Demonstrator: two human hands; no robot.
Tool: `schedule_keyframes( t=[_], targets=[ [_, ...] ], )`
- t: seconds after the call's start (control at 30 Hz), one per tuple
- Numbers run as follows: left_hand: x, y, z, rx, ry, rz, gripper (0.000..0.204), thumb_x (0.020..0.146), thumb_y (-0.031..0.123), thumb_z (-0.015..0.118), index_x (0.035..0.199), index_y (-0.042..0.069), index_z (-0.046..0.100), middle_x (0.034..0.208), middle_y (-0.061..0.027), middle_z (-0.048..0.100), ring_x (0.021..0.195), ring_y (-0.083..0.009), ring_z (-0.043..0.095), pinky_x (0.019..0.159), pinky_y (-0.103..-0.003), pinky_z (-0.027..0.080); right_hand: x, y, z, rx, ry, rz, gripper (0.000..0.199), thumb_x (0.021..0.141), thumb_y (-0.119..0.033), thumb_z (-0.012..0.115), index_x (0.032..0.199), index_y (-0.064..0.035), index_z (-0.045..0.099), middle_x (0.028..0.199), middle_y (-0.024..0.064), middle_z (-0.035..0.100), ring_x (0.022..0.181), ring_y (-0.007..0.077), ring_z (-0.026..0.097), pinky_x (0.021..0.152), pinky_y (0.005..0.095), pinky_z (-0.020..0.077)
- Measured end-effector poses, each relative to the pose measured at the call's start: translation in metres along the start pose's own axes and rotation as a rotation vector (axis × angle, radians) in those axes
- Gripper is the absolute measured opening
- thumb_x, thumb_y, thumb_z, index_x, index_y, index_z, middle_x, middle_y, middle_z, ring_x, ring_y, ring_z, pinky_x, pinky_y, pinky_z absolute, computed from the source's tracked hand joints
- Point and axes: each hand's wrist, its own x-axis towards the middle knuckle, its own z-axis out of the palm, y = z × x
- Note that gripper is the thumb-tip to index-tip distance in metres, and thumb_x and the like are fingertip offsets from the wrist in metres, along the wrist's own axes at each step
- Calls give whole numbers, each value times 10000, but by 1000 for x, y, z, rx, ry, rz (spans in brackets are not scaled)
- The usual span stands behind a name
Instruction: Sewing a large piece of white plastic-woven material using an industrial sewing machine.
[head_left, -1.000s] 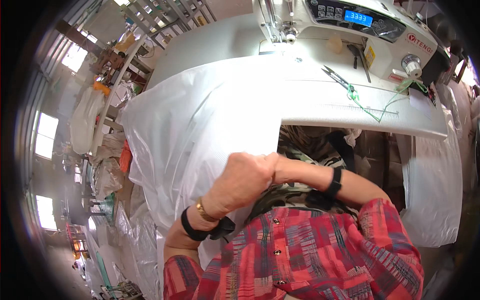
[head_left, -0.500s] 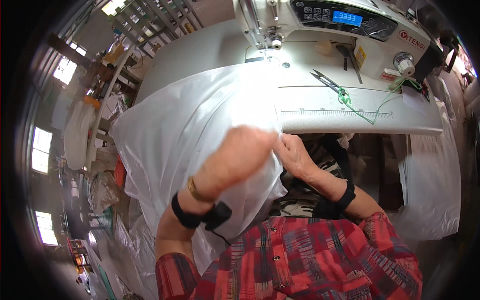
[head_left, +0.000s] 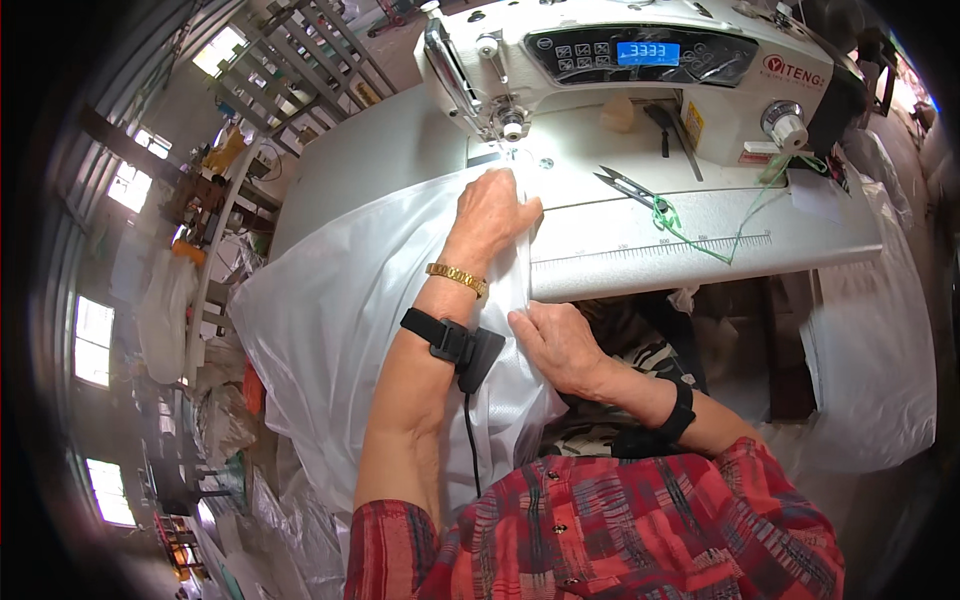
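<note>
Cloth (head_left: 330, 300), white and draped over the sewing table (head_left: 335, 165), now lies lined up with the needle assembly (head_left: 511, 128), since the left hand (head_left: 490, 212) has advanced there, its grip unclear under glare, while the right hand (head_left: 563, 345), now apart, pinches the cloth's edge lower down.

Bright windows (head_left: 94, 342) along L wall (head_left: 88, 420) (v. glary) — grey slatted frame (head_left: 262, 90) nr. back.

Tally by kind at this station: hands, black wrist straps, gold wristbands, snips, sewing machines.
Left hand and right hand, on the white sheet: 2
Black wrist straps: 2
Gold wristband: 1
Snips: 1
Sewing machine: 1
Total: 7
</note>
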Motion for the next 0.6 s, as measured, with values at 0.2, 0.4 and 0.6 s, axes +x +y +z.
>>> schedule_keyframes(
  t=[0.2, 0.4, 0.6],
  targets=[
    [9, 4, -6, 61, -115, -46, 374, 731, 261, 609, 809, -103, 646, 806, -330, 636, 801, -457, 652, 766, -474, 530, 2, -2, -2, -90, -10, -67, 385, 961, -251, 499, 711, 35, 565, 648, 273, 562, 641, 451, 585, 599, 503, 459],
    [5, 7, 2, 129, -78, -13, 284, 778, 170, 562, 828, -92, 661, 809, -310, 648, 804, -440, 660, 777, -481, 536, 3, 1, -8, -178, -55, -100, 366, 962, -251, 482, 729, 10, 590, 639, 250, 593, 644, 433, 614, 622, 527, 483],
    [1, 5, 6, 174, -55, -42, 272, 803, 171, 553, 853, -66, 677, 809, -278, 664, 796, -417, 666, 764, -479, 535, 5, 4, -10, -198, -78, -166, 363, 964, -249, 476, 742, 7, 605, 642, 241, 601, 651, 425, 624, 619, 515, 496]
  ],
)
